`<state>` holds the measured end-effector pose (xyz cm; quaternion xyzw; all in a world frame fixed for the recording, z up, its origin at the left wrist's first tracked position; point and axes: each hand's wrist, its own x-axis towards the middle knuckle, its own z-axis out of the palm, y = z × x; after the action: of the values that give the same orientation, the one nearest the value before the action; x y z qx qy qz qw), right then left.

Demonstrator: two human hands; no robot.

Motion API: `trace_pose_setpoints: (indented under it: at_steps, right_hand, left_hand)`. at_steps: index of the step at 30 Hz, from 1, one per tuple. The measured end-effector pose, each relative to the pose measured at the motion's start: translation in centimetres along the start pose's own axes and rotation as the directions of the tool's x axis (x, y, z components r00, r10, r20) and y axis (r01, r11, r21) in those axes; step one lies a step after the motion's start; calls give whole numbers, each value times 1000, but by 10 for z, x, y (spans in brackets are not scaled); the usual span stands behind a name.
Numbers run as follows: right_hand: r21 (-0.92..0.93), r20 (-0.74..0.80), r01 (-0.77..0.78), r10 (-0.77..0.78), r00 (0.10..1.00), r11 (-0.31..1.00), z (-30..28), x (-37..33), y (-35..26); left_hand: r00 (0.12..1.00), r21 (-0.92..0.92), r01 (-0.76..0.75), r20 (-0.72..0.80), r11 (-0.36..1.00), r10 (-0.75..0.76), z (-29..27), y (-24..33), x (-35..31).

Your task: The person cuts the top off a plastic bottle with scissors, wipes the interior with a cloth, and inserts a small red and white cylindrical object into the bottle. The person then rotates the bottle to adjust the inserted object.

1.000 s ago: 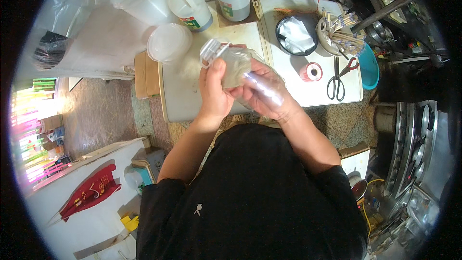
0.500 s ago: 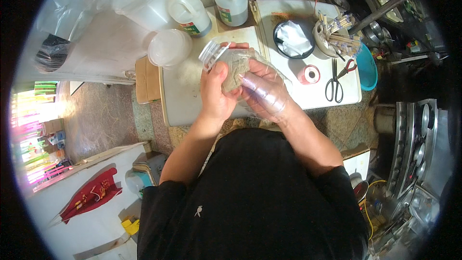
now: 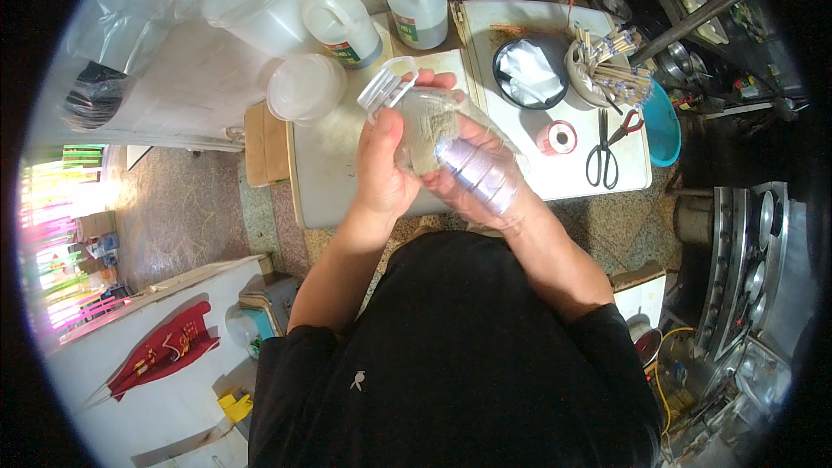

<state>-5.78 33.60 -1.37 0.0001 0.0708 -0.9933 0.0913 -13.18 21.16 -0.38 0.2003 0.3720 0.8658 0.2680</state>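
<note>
Both my hands hold a clear plastic bottle (image 3: 426,126) above the table. A greyish-beige powder shows through its wall. The white cap (image 3: 382,91) points up and to the left, with a loop-like flap standing out from it. My left hand (image 3: 381,165) closes round the neck end, thumb along the near side and fingertips showing beyond it. My right hand (image 3: 485,186) wraps the base end from below, seen partly through the clear ridged plastic. Some fingers of the right hand are hidden behind the bottle.
On the white table (image 3: 598,169) lie black scissors (image 3: 602,152), a tape roll (image 3: 556,137) and a black bowl (image 3: 530,74) with white plastic. A pot of sticks (image 3: 598,69) stands behind, near a teal basin (image 3: 664,126). Two jugs (image 3: 342,26) and round lids (image 3: 305,87) are at the back left.
The bottle has rolled slightly in my hands, and the cap's flap now stands out more. Inside, the powder looks thinner and more spread along the wall.
</note>
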Motion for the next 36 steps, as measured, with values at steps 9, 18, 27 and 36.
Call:
trace_pose_setpoints:
  at_steps: [9,18,27,36]
  right_hand:
    - [-876,446,369,-235,863,-310,7,-4,-4]
    - [-917,395,399,-188,899,-15,19,-30,-6]
    - [-484,69,141,-123,990,864,13,-34,3]
    - [-895,342,264,-174,924,-359,9,-34,-13]
  left_hand:
    - [930,-4,155,-337,988,-147,4,15,0]
    - [943,-139,172,-262,975,-204,-2,31,8]
    - [977,-143,86,-182,986,-111,1,16,7]
    - [916,-64,298,-262,952,-304,9,16,1]
